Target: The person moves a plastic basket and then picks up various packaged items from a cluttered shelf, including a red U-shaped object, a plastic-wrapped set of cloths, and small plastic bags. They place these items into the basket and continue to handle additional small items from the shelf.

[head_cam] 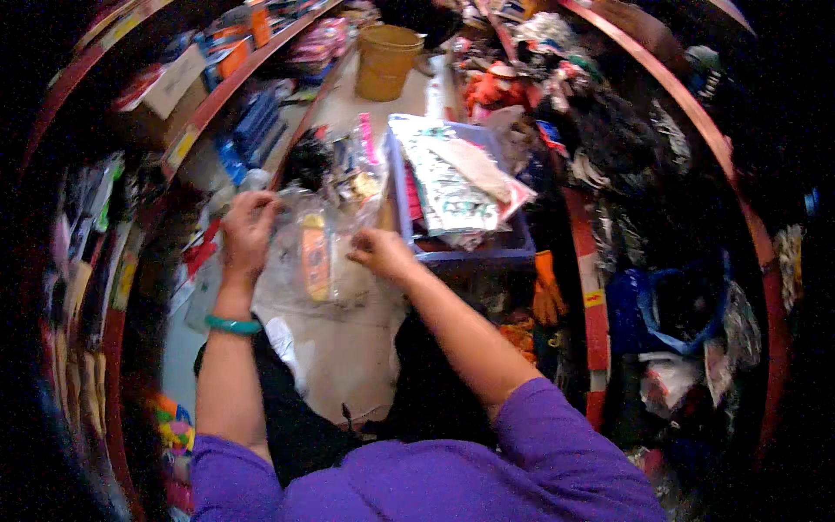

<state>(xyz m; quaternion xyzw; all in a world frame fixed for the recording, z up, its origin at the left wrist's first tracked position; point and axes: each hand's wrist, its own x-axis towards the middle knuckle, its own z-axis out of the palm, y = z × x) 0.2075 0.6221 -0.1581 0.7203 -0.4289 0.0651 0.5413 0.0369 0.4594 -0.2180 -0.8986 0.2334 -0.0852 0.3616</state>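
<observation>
A clear plastic bag [280, 274] is spread between my two hands, low over the floor. My left hand [246, 228] pinches its upper left edge; a green bangle [233, 325] circles that wrist. Closed fingers of my right hand [385, 256] grip the bag's right side, though blur softens the fingertips. An orange and yellow printed packet [316, 258] shows upright in the middle of the bag. Just beyond, several plastic-wrapped goods [362, 186] lie in a heap. Right of my right hand stands a blue-purple plastic crate [470, 256], with a shiny printed packet [450, 189] on top of its contents.
A yellow-brown plastic bucket [386, 65] stands farther up the aisle floor [346, 346]. Red-edged shelves [235, 85] crowded with goods flank me on the left. On the right, another red shelf upright [590, 300] rises near orange gloves [548, 287] and a blue basket [691, 339].
</observation>
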